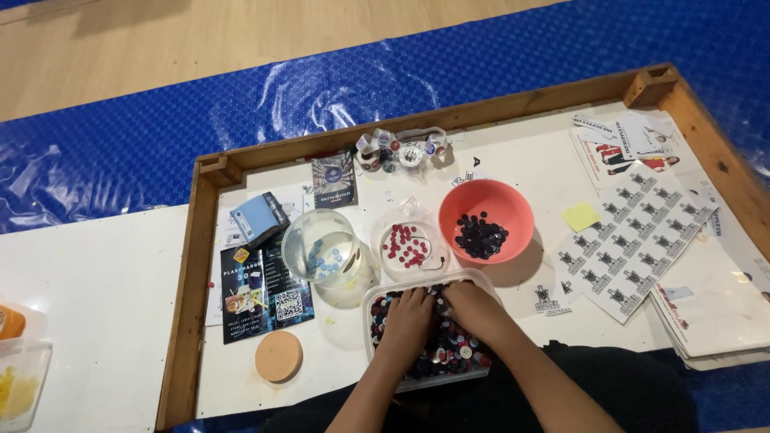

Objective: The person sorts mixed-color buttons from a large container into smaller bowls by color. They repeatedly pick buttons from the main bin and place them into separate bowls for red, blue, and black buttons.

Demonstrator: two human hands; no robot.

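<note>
Digging into a heap of mixed buttons [449, 353], both hands are lying palm-down inside a clear rectangular tub [481, 282] at the near edge of the counter [128, 273]. I am seeing the left hand [407, 314] resting flat on the buttons with its fingers curled loosely downward; the fingertips are sinking among the buttons, so I cannot tell whether that grip is pinching anything. The right hand [469, 303] is lying just beside it, touching or nearly touching at the thumbs, its fingers likewise buried, grip state not readable.

Working outward: just beyond the tub a small clear bowl [383, 234] is holding red buttons [406, 245]. To its right a salmon-pink bowl [513, 200] is holding dark buttons [481, 235]. To its left a clear round container [301, 236] is holding pale blue buttons [323, 261].

Further left, a dark printed flyer [241, 317] is lying flat, a blue card holder [258, 216] above it, a round cork coaster [278, 356] below it. A cluster of small badges [399, 148] is sitting near the far rim of the wooden tray frame [192, 273]. On the right, sticker sheets [634, 236] and a yellow sticky note [581, 216] are lying spread out.
</note>
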